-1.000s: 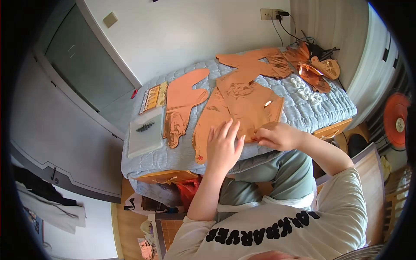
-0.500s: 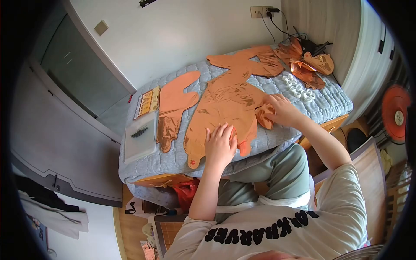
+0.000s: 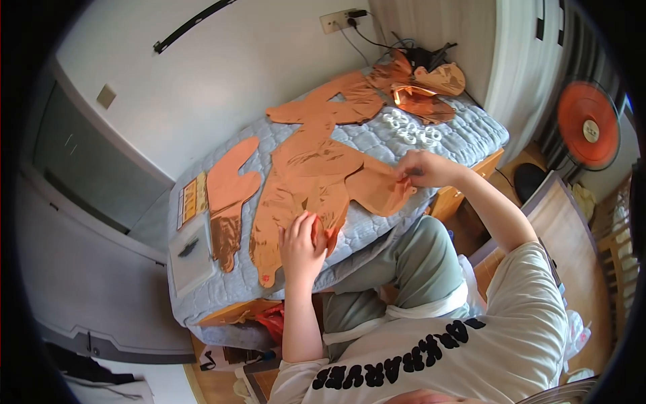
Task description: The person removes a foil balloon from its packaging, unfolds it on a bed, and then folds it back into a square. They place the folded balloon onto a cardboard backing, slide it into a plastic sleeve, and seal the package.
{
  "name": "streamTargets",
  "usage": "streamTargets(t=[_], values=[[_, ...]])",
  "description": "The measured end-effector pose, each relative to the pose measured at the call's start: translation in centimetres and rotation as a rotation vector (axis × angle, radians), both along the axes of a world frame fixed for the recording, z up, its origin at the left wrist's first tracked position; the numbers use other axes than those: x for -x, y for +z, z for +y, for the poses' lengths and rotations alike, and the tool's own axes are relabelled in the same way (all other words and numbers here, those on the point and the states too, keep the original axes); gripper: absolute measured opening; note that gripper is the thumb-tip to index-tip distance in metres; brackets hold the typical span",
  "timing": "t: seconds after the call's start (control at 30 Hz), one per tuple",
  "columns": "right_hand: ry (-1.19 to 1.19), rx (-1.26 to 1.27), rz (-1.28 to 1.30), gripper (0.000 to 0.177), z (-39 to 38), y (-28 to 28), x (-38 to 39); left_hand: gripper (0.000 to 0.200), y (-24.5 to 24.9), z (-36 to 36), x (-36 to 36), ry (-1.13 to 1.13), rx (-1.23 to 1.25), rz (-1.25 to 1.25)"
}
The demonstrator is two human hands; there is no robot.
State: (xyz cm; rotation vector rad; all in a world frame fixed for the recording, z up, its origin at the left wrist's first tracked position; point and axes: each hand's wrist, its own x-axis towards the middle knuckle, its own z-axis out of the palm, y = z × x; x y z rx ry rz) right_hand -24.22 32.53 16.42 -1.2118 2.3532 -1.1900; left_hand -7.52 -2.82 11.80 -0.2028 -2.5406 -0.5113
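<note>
A large, flat, copper-coloured foil balloon (image 3: 315, 158) lies uninflated and wrinkled on the quilted bed. My left hand (image 3: 303, 250) rests on its near lower part, fingers stretched over the foil and thumb apart, with a fold of foil beside the thumb. At the right, my right hand (image 3: 425, 168) pinches the outer tip of a lobe of the same balloon, drawn out towards the bed's edge. Left of it lies a smaller flat foil piece (image 3: 232, 178), pink-copper above and shiny below.
More crumpled copper foil (image 3: 424, 101) lies at the far end, near black cables. Several white rolls (image 3: 412, 131) are grouped before it. At the left are a printed card (image 3: 192, 200) and a clear packet (image 3: 192, 252). An orange fan (image 3: 589, 126) stands right of the bed (image 3: 464, 138).
My right hand has pulled the folded lobe outwards, so it now lies spread. My left hand stays on the foil. The camera view has shifted to the right.
</note>
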Motion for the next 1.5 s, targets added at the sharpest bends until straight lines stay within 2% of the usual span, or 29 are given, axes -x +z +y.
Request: streamTargets(t=[0.07, 0.1, 0.13, 0.2, 0.27, 0.37, 0.4, 0.47, 0.53, 0.57, 0.6, 0.67, 0.73, 0.8, 0.87, 0.97, 1.0, 1.07, 1.13, 1.2, 1.23, 1.27, 1.33, 1.4, 1.5], values=[[0.117, -0.028, 0.569, 0.033, 1.3, -0.3, -0.3, 0.037, 0.6, 0.0, -0.1, -0.025, -0.005, -0.003], [0.056, -0.024, 0.418, 0.028, 1.9, -0.6, -0.8, 0.037, 0.8, 0.0, 0.0, -0.04, -0.032, 0.018], [0.045, -0.02, 0.42, 0.028, 2.7, -0.5, -0.7, 0.036, 1.0, 0.1, 0.0, -0.055, -0.059, 0.039], [0.004, 0.038, 0.254, 0.028, 4.7, -0.2, 0.0, 0.036, 1.1, 0.2, -0.2, -0.068, -0.106, 0.027], [-0.168, 0.104, 0.304, 0.027, 6.7, 0.2, 1.6, 0.036, 1.0, 0.1, -0.3, -0.099, -0.225, 0.096], [-0.503, 0.066, 0.467, 0.023, 10.1, 0.4, 5.4, 0.035, 0.7, 0.0, -0.7, -0.105, -0.365, 0.09], [-0.536, 0.009, 0.581, 0.019, 11.1, 0.2, 7.2, 0.035, 0.6, 0.1, -0.8, -0.103, -0.422, 0.114], [-0.488, -0.035, 0.684, 0.02, 12.5, -0.2, 9.5, 0.029, 0.6, -0.1, -1.3, -0.073, -0.373, 0.124], [-0.449, -0.063, 0.726, 0.021, 13.2, -0.9, 11.4, 0.024, 0.8, -0.2, -1.8, -0.081, -0.162, 0.182], [-0.404, -0.092, 0.77, 0.021, 13.7, -1.2, 12.1, 0.024, 0.9, 0.0, -1.9, -0.086, -0.159, 0.183], [-0.409, -0.088, 0.77, 0.021, 14.2, -1.6, 12.6, 0.023, 1.0, 0.2, -1.9, -0.083, -0.079, 0.158], [-0.418, -0.134, 0.586, 0.022, 14.0, -1.1, 12.6, 0.021, 1.6, 0.5, -2.0, -0.072, 0.081, 0.11], [-0.414, -0.13, 0.56, 0.023, 14.1, -0.7, 13.1, 0.021, 2.1, 0.8, -1.9, -0.093, 0.092, 0.043], [-0.424, -0.075, 0.42, 0.022, 14.3, -0.6, 13.7, 0.022, 2.3, 0.7, -1.6, -0.203, 0.096, -0.083], [-0.485, -0.03, 0.374, 0.022, 14.2, -0.7, 15.1, 0.021, 3.1, 1.1, -1.5, -0.205, 0.09, -0.103], [-0.601, 0.073, 0.289, 0.023, 13.9, -0.7, 16.0, 0.018, 4.0, 1.0, -0.6, -0.325, 0.066, -0.138], [-0.651, 0.134, 0.253, 0.023, 13.6, -0.6, 16.3, 0.018, 4.2, 1.0, -0.2, -0.325, 0.068, -0.139], [-0.662, 0.157, 0.232, 0.024, 13.4, -0.7, 17.0, 0.017, 5.0, 1.2, 0.5, -0.242, -0.099, -0.22], [-0.623, 0.21, 0.285, 0.023, 13.1, -1.2, 17.5, 0.02, 6.3, 1.5, 2.5, -0.278, -0.097, -0.222], [-0.651, 0.26, 0.266, 0.023, 12.8, -2.0, 17.7, 0.026, 7.3, 1.8, 4.9, -0.389, -0.119, -0.306], [-0.678, 0.305, 0.252, 0.023, 12.7, -2.2, 17.7, 0.032, 6.8, 1.6, 6.1, -0.383, -0.225, -0.441], [-0.681, 0.309, 0.253, 0.023, 12.7, -2.3, 17.7, 0.032, 6.5, 1.1, 7.3, -0.386, -0.221, -0.441], [-0.666, 0.38, 0.188, 0.022, 13.0, -2.6, 17.8, 0.037, 6.5, 1.1, 9.2, -0.368, -0.263, -0.77], [-0.662, 0.408, 0.185, 0.02, 13.4, -3.1, 18.5, 0.03, 6.3, 1.6, 10.5, -0.365, -0.323, -0.793], [-0.625, 0.405, 0.103, 0.019, 13.4, -2.4, 17.9, 0.012, 8.3, 4.8, 12.6, -0.529, -0.126, -0.471]])
